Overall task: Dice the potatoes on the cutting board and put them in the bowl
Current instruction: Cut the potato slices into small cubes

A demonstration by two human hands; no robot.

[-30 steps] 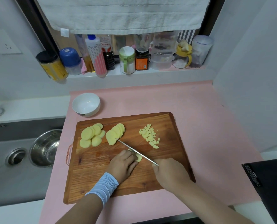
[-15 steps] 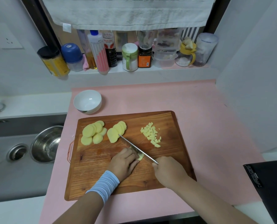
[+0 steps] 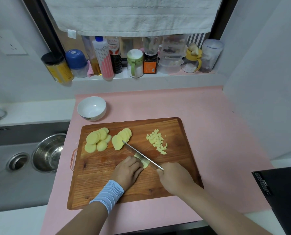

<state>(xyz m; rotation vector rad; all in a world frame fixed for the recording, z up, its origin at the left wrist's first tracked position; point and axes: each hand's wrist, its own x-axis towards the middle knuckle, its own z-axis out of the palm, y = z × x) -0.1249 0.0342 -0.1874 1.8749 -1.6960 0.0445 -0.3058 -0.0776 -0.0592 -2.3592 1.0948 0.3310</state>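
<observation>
1. Far left: steel bowl (image 3: 48,152) sits in the sink, off-task. The sink drop is near the board's left edge, so I'd keep pieces away from that side.
2. White bowl (image 3: 91,108) is just past the board's far-left corner, apart from it, and looks empty.
3. Cutting board (image 3: 99,184) has two lots of potato slices (image 3: 97,139) at far left, undiced.
4. Left hand (image 3: 127,172) has fingers curled together, clamped down on the potato piece (image 3: 144,164), fingertips just beside the blade.
5. Knife (image 3: 141,155) lies diagonal, tip near the slice stack, edge on the piece. To cut well, I'd tuck fingertips, lead with knuckles and keep strips even before the cross-cuts.
6. Diced pile (image 3: 157,141) is at the board's far right, apart from the blade.
7. Right hand (image 3: 175,178) is a fist wrapped on the knife handle; the handle itself is hidden.
8. Open pink mat (image 3: 217,124) lies right of the board, with a black object (image 3: 280,192) at the edge. The route to the bowl crosses the slices.
</observation>
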